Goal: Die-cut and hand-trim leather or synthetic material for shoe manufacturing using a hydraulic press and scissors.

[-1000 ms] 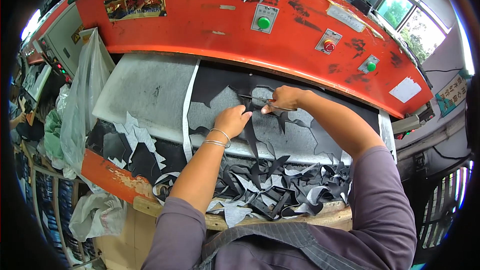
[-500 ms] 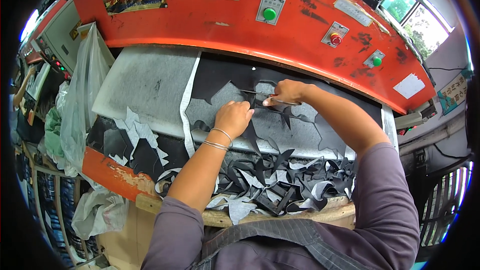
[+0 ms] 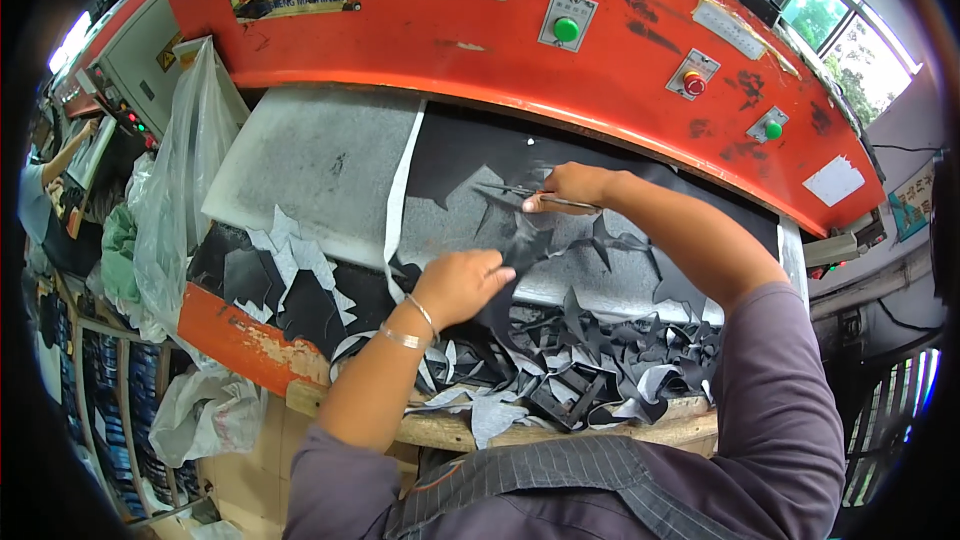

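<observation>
My right hand [image 3: 575, 186] is closed round a pair of scissors [image 3: 508, 188], whose blades point left over a black sheet [image 3: 470, 145] with cut-out openings. Nearer to me and further left, my left hand [image 3: 460, 286] is closed, thumb against fingers, on a dark strip of scrap [image 3: 525, 236] that is smeared by motion. How far that strip is still joined to the sheet I cannot tell. Through the openings shows a pale grey board [image 3: 440, 230]. A heap of black and grey offcuts [image 3: 600, 350] lies along the near side, below both hands.
A red-orange machine beam [image 3: 400, 30] with push buttons spans the far side. Pale board [image 3: 310, 150] and cut pieces [image 3: 290, 250] lie at left. Clear plastic bags [image 3: 185, 190] hang beside the table. A wooden edge [image 3: 450, 432] runs in front of me. Another person's arm [image 3: 65, 155] shows far left.
My left hand has drawn toward me and down, pulling the dark strip from the sheet. My right hand keeps the scissors over nearly the same spot. The whole view has shifted slightly.
</observation>
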